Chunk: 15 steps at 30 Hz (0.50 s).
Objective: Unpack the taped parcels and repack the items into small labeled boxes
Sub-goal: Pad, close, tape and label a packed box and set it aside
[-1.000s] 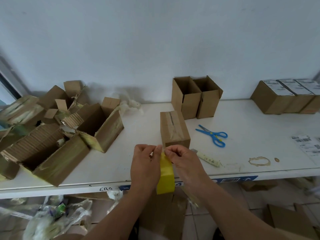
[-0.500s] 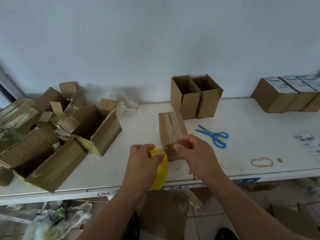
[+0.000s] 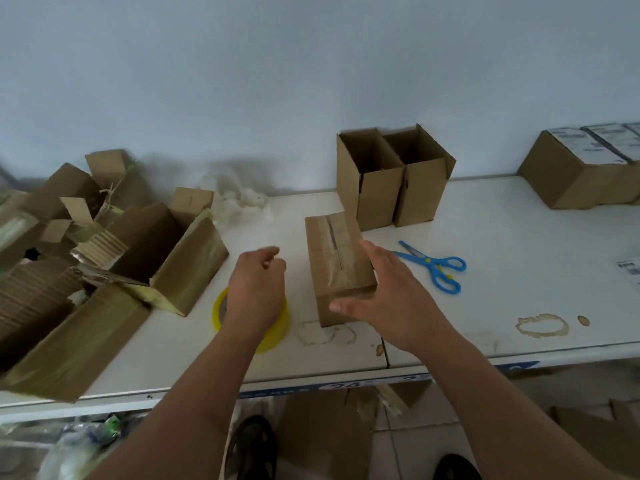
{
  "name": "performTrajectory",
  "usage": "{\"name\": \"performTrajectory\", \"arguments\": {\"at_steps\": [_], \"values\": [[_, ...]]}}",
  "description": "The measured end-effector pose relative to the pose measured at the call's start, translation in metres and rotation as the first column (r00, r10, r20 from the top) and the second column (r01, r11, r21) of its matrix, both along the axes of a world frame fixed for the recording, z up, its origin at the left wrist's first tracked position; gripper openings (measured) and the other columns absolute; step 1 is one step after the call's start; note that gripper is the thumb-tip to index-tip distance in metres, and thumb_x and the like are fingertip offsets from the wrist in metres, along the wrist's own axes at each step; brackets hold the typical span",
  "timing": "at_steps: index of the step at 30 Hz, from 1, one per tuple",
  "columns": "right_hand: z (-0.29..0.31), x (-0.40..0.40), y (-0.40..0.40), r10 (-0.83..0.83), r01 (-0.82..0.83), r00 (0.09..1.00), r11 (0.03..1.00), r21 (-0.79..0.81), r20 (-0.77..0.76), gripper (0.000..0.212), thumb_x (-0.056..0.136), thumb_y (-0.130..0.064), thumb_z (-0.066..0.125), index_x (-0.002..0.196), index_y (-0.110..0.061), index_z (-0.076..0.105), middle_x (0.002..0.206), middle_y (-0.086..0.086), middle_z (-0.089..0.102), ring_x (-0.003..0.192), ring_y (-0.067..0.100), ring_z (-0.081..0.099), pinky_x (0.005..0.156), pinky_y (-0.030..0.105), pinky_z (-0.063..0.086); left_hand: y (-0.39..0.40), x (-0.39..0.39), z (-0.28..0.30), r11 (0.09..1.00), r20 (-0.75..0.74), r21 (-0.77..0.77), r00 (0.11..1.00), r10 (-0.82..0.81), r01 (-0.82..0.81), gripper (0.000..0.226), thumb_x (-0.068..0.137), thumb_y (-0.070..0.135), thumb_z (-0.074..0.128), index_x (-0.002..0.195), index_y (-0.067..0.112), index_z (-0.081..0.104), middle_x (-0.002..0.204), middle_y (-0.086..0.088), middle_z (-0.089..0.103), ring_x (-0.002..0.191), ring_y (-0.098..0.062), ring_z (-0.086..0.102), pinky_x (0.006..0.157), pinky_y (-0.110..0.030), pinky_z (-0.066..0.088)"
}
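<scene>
A small brown box, its top seam taped shut, lies lengthways mid-table. My right hand grips its near right corner, thumb across the front face and fingers along the right side. A yellow tape roll lies flat on the table to the left of the box. My left hand hovers just above the roll, fingers loosely curled and holding nothing. Two open empty small boxes stand upright behind the taped box. Labeled closed boxes sit at the far right.
Torn-open parcels with yellowish tape are piled at the left. Blue scissors lie right of the taped box. A label sheet is at the right edge. Crumpled plastic lies by the wall. The white table has ring stains.
My left hand has laid the yellow tape roll flat on the table and let go. My right hand has moved from the roll onto the small taped box.
</scene>
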State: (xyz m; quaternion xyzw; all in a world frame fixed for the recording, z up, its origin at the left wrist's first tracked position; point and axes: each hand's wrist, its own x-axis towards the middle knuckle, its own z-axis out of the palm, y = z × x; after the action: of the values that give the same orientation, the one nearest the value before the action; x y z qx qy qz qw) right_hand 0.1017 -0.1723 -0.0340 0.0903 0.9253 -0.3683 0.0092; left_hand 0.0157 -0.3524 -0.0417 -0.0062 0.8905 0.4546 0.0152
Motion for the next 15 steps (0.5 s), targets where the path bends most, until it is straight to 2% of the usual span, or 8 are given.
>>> {"name": "performTrajectory", "arguments": {"at_steps": [2,5,8,10,12,15], "values": [[-0.002,-0.004,0.002,-0.003,0.003,1.000,1.000,-0.001,0.008,0.112,0.069,-0.066,0.072,0.153,-0.035,0.005,0.154,-0.011,0.022,0.139,0.012,0.028,0.114,0.041,0.032,0.012,-0.011,0.011,0.976,0.004,0.213,0.999,0.039,-0.039,0.038,0.099,0.037,0.050,0.134,0.024,0.058,0.133,0.008,0.057,0.112,-0.006,0.050,0.094,-0.026,0.035],[-0.005,-0.009,0.003,-0.009,0.010,1.000,1.000,-0.017,0.026,0.121,0.061,-0.074,0.072,0.152,-0.037,0.001,0.153,-0.012,0.028,0.136,0.012,0.036,0.112,0.042,0.036,0.038,-0.031,0.015,0.942,0.066,0.322,0.990,-0.123,0.095,0.063,0.093,0.060,0.051,0.146,0.029,0.042,0.146,0.007,0.047,0.127,-0.010,0.046,0.098,-0.029,0.035],[-0.012,-0.014,0.007,-0.024,0.024,0.997,1.000,0.000,0.080,0.126,0.060,-0.078,0.069,0.154,-0.032,-0.001,0.154,-0.010,0.031,0.134,0.013,0.041,0.111,0.042,0.039,0.057,-0.038,0.009,0.912,0.224,0.323,0.916,-0.334,0.254,0.094,0.080,0.063,0.067,0.154,0.038,0.016,0.156,0.001,0.030,0.133,-0.021,0.044,0.092,-0.031,0.044],[-0.017,-0.017,0.009,-0.030,0.030,0.995,1.000,-0.008,0.091,0.119,0.063,-0.075,0.069,0.154,-0.029,0.008,0.151,-0.007,0.036,0.131,0.014,0.043,0.109,0.041,0.040,0.061,-0.039,0.005,0.913,0.256,0.251,0.887,-0.384,0.323,0.108,0.072,0.056,0.079,0.154,0.040,0.011,0.153,0.000,0.029,0.128,-0.022,0.045,0.091,-0.032,0.047],[-0.021,-0.017,0.010,-0.023,0.025,0.997,1.000,-0.016,0.072,0.113,0.064,-0.072,0.070,0.153,-0.027,0.017,0.145,-0.006,0.040,0.127,0.014,0.045,0.108,0.040,0.041,0.062,-0.042,0.002,0.918,0.247,0.209,0.890,-0.383,0.337,0.109,0.070,0.052,0.083,0.152,0.039,0.014,0.148,0.000,0.032,0.124,-0.022,0.046,0.092,-0.035,0.049],[-0.022,-0.015,0.010,-0.021,0.022,0.999,0.999,-0.031,0.034,0.111,0.064,-0.068,0.075,0.152,-0.026,0.021,0.142,-0.006,0.043,0.124,0.014,0.046,0.106,0.039,0.042,0.060,-0.044,0.000,0.917,0.245,0.223,0.891,-0.382,0.331,0.097,0.074,0.049,0.081,0.149,0.036,0.021,0.141,0.000,0.038,0.118,-0.022,0.050,0.088,-0.035,0.051]]}}
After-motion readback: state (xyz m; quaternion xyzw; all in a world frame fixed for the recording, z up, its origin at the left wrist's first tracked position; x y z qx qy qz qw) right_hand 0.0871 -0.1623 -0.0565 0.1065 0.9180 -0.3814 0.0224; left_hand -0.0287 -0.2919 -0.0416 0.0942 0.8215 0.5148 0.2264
